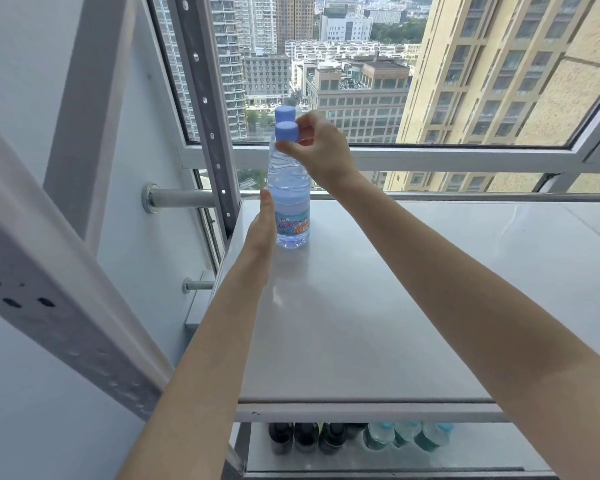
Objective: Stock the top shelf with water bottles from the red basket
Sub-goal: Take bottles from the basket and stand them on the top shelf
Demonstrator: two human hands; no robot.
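The only print is on the label point(293, 225) of the bottle point(288, 181), a light blue band round its lower body, well below the cap point(287, 131) where the right hand point(321, 150) pinches it. Across the band run large letters that read roughly "unbs". Their left end meets the left hand point(262, 230), which lies flat against that side. Above them is a short row of small Chinese characters, too blurred to read. Just right of the letters are orange marks, also unreadable.
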